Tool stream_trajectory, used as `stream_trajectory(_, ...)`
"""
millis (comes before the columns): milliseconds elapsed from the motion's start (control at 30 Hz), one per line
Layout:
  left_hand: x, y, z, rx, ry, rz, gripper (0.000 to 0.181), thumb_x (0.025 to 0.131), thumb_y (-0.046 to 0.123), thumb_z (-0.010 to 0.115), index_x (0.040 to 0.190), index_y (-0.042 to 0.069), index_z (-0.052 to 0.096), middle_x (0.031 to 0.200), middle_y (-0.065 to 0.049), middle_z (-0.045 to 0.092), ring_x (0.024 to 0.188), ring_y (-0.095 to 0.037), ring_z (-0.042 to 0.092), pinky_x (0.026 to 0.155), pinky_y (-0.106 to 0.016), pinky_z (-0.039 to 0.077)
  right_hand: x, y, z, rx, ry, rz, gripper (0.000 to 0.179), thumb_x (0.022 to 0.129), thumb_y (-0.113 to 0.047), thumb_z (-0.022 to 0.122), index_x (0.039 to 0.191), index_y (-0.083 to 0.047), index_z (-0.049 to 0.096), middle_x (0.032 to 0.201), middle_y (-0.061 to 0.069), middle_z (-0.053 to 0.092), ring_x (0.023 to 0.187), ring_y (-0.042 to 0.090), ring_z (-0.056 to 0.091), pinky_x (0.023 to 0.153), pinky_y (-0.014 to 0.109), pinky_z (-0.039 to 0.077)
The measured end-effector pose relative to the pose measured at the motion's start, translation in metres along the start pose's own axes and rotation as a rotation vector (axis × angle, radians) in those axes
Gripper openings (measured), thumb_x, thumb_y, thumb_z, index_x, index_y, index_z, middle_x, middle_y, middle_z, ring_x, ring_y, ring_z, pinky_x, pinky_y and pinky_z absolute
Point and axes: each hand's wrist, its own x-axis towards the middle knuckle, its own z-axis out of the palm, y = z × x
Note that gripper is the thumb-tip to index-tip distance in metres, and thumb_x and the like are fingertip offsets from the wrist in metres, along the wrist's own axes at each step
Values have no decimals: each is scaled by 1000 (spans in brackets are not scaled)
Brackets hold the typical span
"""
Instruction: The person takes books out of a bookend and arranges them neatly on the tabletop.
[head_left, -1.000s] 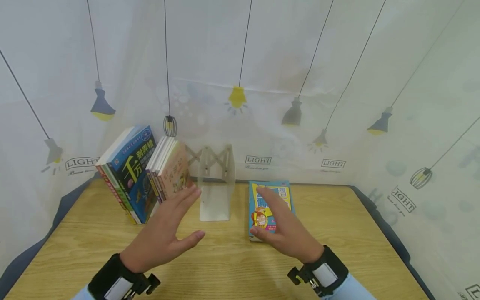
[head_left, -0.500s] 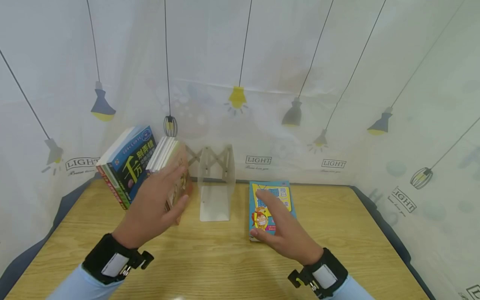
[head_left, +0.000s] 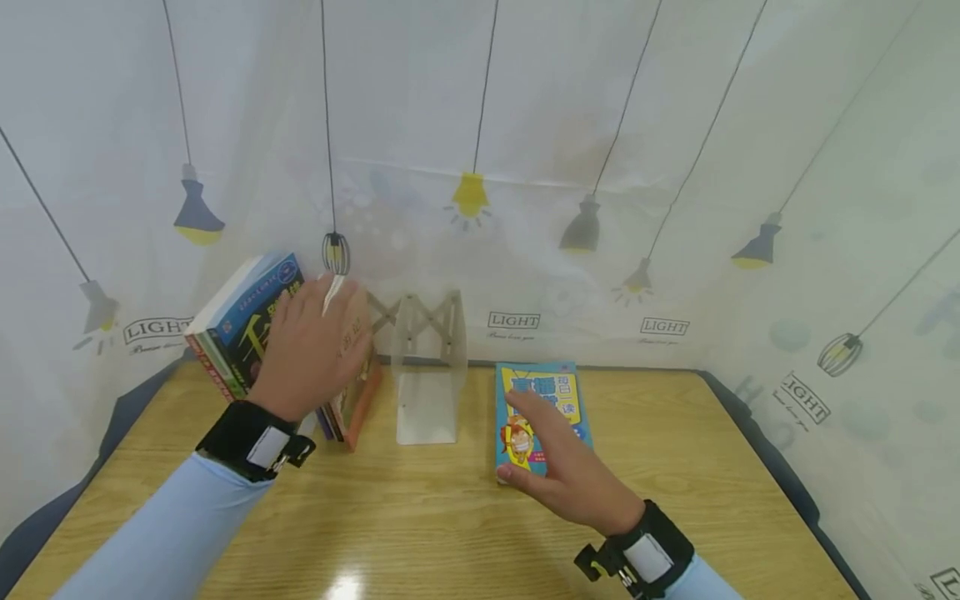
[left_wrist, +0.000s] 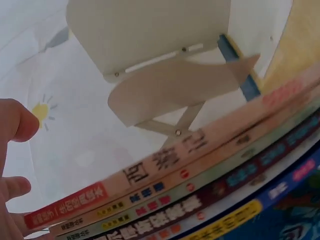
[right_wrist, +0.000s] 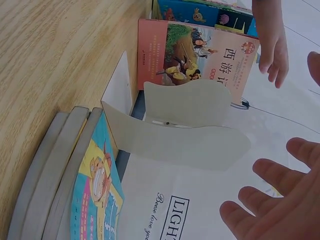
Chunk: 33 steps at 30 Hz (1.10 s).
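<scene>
In the head view my left hand (head_left: pixel 311 346) is at the upper part of the slim books, fingers extended over their top edges. Whether it touches them is unclear. The pink-covered book (right_wrist: pixel 200 55) faces the bookend in the right wrist view; several slim spines, with a pink spine (left_wrist: pixel 165 160) on top, cross the left wrist view. Bigger books (head_left: pixel 243 325) lean beside them on the left. My right hand (head_left: pixel 577 471) hovers with spread fingers over a stack topped by a blue-and-yellow book (head_left: pixel 551 392), holding nothing.
A white expanding bookend (head_left: pixel 427 404) with a crisscross link stands between the slim books and the stack. The wooden table (head_left: pixel 420 525) meets a fabric backdrop (head_left: pixel 525 100) printed with lamps. Dark edges run along its sides.
My left hand has moved left and up from in front of the slim books to their upper part. The right hand has barely moved. The books and bookend look unmoved.
</scene>
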Motion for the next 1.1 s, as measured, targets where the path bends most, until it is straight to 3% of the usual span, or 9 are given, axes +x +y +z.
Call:
stream_trajectory(167,9,-3,4,55,-119,-112,65,96,35,54,152,6,40,151,-30,38,143,-51,29,115,-72,15,1,0,3,0,5,-14,80,93,-45,69,158,-27,26,161,3,33,150,28,27,118,58,29)
stream_trajectory(300,8,-4,7,87,-133,-160,59,98,36,49,148,3,47,147,-31,45,140,-54,32,114,-71,18,0,-2,5,3,0,-9,79,94,-44,68,158,-28,26,162,5,31,151,30,25,117,60,29)
stream_trajectory(467,4,-3,10,143,-70,-115,53,96,32,52,140,2,55,139,-34,51,134,-57,38,112,-72,22,-1,-3,7,6,-8,-19,77,96,-39,68,159,-27,25,162,6,30,151,32,24,115,62,30)
stream_trajectory(667,-2,5,7,199,-185,-93,70,90,39,63,150,7,45,145,-32,47,140,-55,32,115,-72,17,-1,-3,9,44,-22,1,75,96,-42,66,158,-26,26,163,5,30,151,30,26,116,61,30)
stream_trajectory(767,-5,7,7,211,-204,-68,76,89,41,64,153,9,40,145,-31,47,140,-55,32,116,-70,16,-1,-2,10,67,-35,14,74,97,-43,65,158,-26,26,163,6,30,150,30,27,116,60,31)
stream_trajectory(933,-11,6,6,220,-156,-6,77,90,41,66,154,8,39,142,-33,50,136,-55,38,115,-69,22,-1,-3,10,116,-57,25,72,98,-41,64,158,-28,26,162,4,30,150,28,29,116,59,31)
stream_trajectory(1100,-15,9,4,210,-101,13,74,88,35,72,151,7,44,140,-32,51,134,-54,41,113,-69,26,-1,-1,11,114,-52,25,70,98,-40,64,157,-29,27,161,2,31,149,27,30,116,59,31)
